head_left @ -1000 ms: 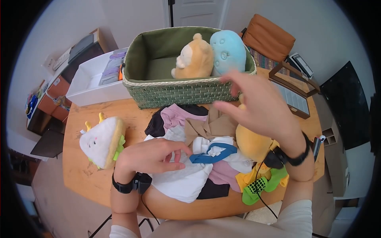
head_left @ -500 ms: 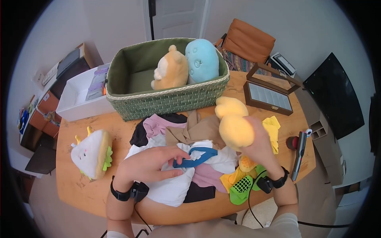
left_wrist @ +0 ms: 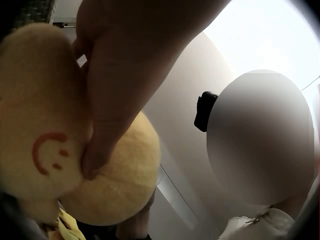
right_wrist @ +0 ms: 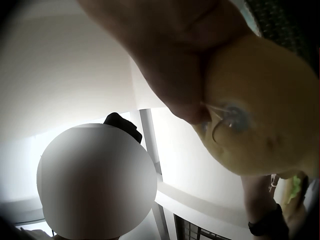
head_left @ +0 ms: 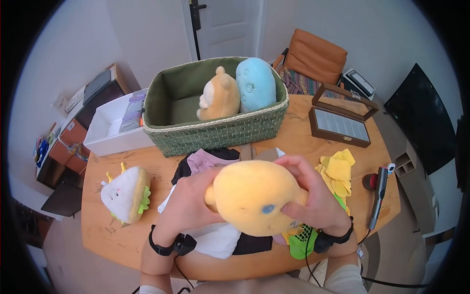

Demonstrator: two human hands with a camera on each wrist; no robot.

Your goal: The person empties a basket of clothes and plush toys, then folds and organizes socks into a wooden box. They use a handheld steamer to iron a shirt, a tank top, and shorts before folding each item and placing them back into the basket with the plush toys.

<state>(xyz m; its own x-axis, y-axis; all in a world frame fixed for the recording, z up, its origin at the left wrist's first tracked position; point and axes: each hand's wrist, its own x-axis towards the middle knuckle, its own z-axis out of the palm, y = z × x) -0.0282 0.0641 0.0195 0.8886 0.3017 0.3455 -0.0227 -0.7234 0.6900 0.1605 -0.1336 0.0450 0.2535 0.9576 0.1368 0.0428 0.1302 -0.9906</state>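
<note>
A yellow plush toy is held in front of the person, over the pile of clothes. My left hand grips its left end, and my right hand holds the other side with the thumb close to a blue eye. In the left wrist view, the left thumb presses where two rounded parts of the plush meet, beside a red smiley mark. The right wrist view shows the right hand against the plush's face. Much of the pile is hidden behind the toy.
A green woven basket holds a tan plush and a blue plush. Beside it are a white box and a brown lidded case. A sandwich-shaped plush sits left; yellow cloth and a dark wand-shaped device lie right.
My right hand has picked up the yellow plush from the right of the pile and carried it to the middle. My left hand has left the clothes and now grips the plush too.
</note>
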